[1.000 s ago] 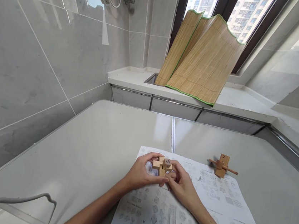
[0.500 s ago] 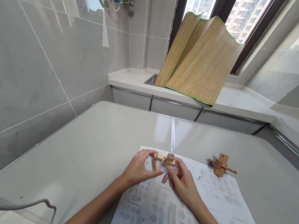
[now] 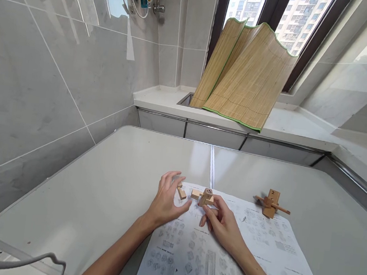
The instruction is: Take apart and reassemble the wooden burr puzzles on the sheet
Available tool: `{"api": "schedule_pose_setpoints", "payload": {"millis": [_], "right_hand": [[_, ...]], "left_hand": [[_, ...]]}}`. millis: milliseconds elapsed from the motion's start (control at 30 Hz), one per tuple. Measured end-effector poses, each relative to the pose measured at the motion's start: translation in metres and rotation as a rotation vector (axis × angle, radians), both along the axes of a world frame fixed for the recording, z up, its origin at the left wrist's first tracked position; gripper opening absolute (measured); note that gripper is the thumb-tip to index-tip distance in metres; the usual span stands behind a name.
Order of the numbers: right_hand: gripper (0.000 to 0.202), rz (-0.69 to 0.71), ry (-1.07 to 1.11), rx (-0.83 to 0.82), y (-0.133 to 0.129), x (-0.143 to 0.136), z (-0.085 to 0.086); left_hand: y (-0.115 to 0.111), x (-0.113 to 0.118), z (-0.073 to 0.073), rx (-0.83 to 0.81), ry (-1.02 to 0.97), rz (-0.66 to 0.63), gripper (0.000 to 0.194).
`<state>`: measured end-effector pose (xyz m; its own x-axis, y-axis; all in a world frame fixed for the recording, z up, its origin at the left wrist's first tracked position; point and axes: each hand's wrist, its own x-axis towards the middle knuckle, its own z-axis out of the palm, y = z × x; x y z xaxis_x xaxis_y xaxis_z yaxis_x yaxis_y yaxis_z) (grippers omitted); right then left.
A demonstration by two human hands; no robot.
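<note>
Near the top edge of a printed paper sheet (image 3: 198,240), my right hand (image 3: 223,223) grips a small cluster of joined wooden blocks (image 3: 207,196), one of them marked on its end. My left hand (image 3: 167,204) is to the left of the cluster with thumb and fingers spread, not touching it. A loose wooden piece (image 3: 182,194) lies between the left thumb and fingers; whether the hand touches it is unclear. Farther right, another wooden assembly (image 3: 271,204) with a "2" on it and a stick across it rests at the sheet's top right.
The sheet lies on a pale table (image 3: 98,189) with a seam down its middle. A bamboo mat (image 3: 250,74) leans by the window on the white ledge (image 3: 161,102) behind. A grey cable (image 3: 24,256) crosses the lower left corner.
My left hand has opened and moved left, away from the cluster. The piece it held beside the cluster now lies apart to the left. My right hand and the cluster are nearly unmoved.
</note>
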<state>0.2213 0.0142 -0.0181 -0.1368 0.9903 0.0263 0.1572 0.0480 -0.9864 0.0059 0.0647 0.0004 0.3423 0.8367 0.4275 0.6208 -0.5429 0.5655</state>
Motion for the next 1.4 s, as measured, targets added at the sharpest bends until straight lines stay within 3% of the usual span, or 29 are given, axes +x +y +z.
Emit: {"api": "schedule_pose_setpoints", "payload": {"millis": [133, 200, 300, 867, 1100, 1400], "right_hand": [[0.049, -0.002, -0.013, 0.016, -0.001, 0.0, 0.002], [0.05, -0.004, -0.022, 0.015, -0.002, 0.001, 0.003], [0.052, -0.008, -0.027, 0.008, -0.002, 0.001, 0.005], [0.048, 0.189, 0.139, -0.127, 0.001, 0.007, 0.011], [0.041, 0.311, 0.21, -0.121, -0.004, 0.009, 0.014], [0.044, 0.447, 0.516, -0.258, -0.006, 0.008, 0.013]], "left_hand": [[-0.01, 0.009, 0.012, -0.036, -0.067, -0.156, 0.035], [-0.011, 0.012, 0.013, -0.059, -0.103, -0.184, 0.021], [-0.011, 0.014, 0.01, -0.066, -0.155, -0.209, 0.015], [-0.008, 0.013, 0.019, -0.342, -0.395, -0.188, 0.02], [-0.01, 0.014, 0.025, -0.392, -0.426, -0.233, 0.019], [-0.013, 0.016, 0.027, -0.507, -0.507, -0.355, 0.023]]}}
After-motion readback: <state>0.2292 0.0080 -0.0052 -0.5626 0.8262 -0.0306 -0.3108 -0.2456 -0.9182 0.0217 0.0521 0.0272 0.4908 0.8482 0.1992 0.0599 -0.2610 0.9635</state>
